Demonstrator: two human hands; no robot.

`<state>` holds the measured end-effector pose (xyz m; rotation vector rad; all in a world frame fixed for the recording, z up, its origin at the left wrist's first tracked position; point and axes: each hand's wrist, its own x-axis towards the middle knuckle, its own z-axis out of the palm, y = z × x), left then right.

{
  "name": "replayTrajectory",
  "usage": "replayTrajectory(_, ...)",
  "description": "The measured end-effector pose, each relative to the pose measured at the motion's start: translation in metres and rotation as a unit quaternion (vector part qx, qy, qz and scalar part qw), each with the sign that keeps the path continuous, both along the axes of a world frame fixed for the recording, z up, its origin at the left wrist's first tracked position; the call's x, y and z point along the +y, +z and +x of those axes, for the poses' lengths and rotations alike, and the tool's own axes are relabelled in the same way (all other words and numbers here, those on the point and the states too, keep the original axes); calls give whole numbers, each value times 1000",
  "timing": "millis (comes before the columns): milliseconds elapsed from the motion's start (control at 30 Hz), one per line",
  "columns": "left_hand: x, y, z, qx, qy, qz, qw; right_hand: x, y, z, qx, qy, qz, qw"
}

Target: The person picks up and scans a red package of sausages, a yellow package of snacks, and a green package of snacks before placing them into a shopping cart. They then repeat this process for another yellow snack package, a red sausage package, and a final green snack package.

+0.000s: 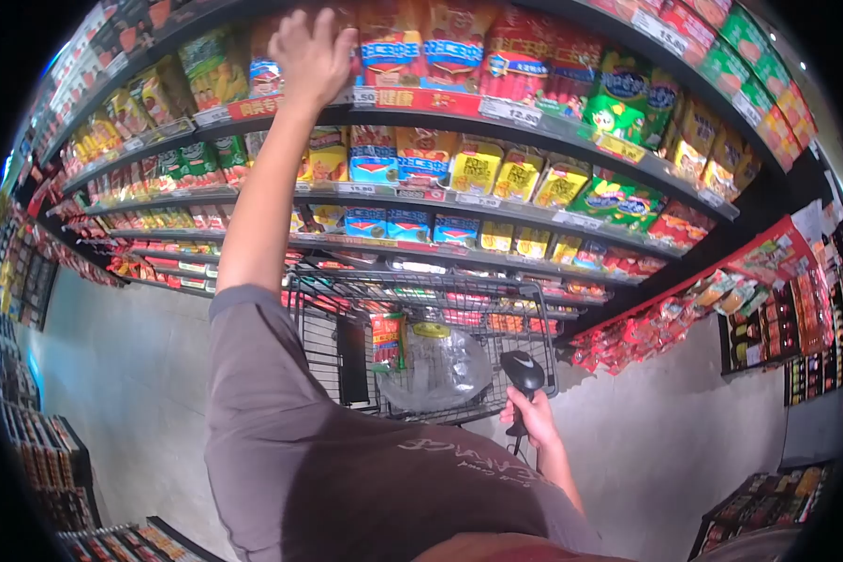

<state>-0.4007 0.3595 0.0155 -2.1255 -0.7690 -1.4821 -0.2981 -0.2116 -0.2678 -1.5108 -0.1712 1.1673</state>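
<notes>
My left hand (314, 58) is raised to the upper shelf, its fingers spread in front of the red and blue sausage packets (391, 47). No packet shows in its grasp. Low at the right, my right hand (534, 419) is wrapped round the handle of a black scanner (522, 372), whose head points up over the near edge of the shopping cart (547, 351). Inside the cart, a red packet (385, 339) lies to the left of a clear plastic bag (440, 365).
Shelves of snack packets curve across the front, with price tags along the shelf edge (510, 110). Red packets hang on a rack (628, 337) at the right. Low display units (61, 459) stand at the lower left. Grey floor (140, 375) shows beside the cart.
</notes>
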Motion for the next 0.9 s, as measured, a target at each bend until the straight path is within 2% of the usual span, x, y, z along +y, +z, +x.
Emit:
replayTrajectory(33,-8,-6,1,-120,-81,120,982,-2,-1,1,-22,-1,4,1000)
replayTrajectory(67,-21,-17,1,-114,-90,118,982,-3,-4,5,-38,-4,2,999)
replayTrajectory(167,-96,-75,-13,-119,-183,-8,976,-13,-28,27,-74,0,-19,997)
replayTrajectory(200,-110,-106,-19,-68,-210,-61,973,-15,-36,35,-82,0,-4,997)
replayTrajectory(233,-129,-145,-23,-39,-207,-105,972,-17,-44,46,-89,3,9,996)
replayTrajectory(267,-149,-195,-25,-24,-155,-188,970,-18,-59,64,-86,10,-3,996)
replayTrajectory(300,-171,-226,-32,7,-236,-266,935,-19,-74,81,-82,19,-14,996)
replayTrajectory(333,-194,-275,-43,72,-230,-362,900,-18,-87,100,-73,23,-17,997)
replayTrajectory(367,-232,-301,-57,108,-270,-464,837,-15,-95,115,-66,27,-19,997)
replayTrajectory(400,-267,-318,-73,213,-264,-536,773,-11,-92,125,-36,31,-12,999)
replayTrajectory(433,-299,-337,-90,372,-167,-580,705,-8,-88,135,-8,33,-3,999)
replayTrajectory(467,-329,-377,-117,365,-222,-540,725,-9,-115,152,54,22,8,998)
replayTrajectory(500,-371,-374,-125,380,-131,-619,674,-7,-119,158,57,25,9,998)
replayTrajectory(567,-435,-404,-146,410,-53,-587,696,-4,-125,163,62,52,-103,991)
replayTrajectory(600,-455,-412,-148,410,-48,-590,694,-5,-145,166,-11,67,-107,992)
replayTrajectory(667,-495,-423,-144,325,74,-606,722,-7,-183,176,-22,56,-134,989)
replayTrajectory(700,-504,-419,-138,324,80,-613,716,-12,-187,176,-36,41,-161,985)
replayTrajectory(733,-506,-414,-132,300,85,-591,744,-19,-192,174,-34,50,-168,984)
replayTrajectory(767,-515,-411,-130,273,89,-569,771,-25,-185,167,35,49,-86,994)
replayTrajectory(800,-525,-420,-133,267,92,-574,769,-30,-179,169,101,44,-1,994)
replayTrajectory(867,-525,-438,-123,202,114,-485,843,-34,-233,188,50,48,-8,998)
replayTrajectory(900,-528,-437,-116,199,117,-483,844,-36,-233,185,14,44,-18,999)
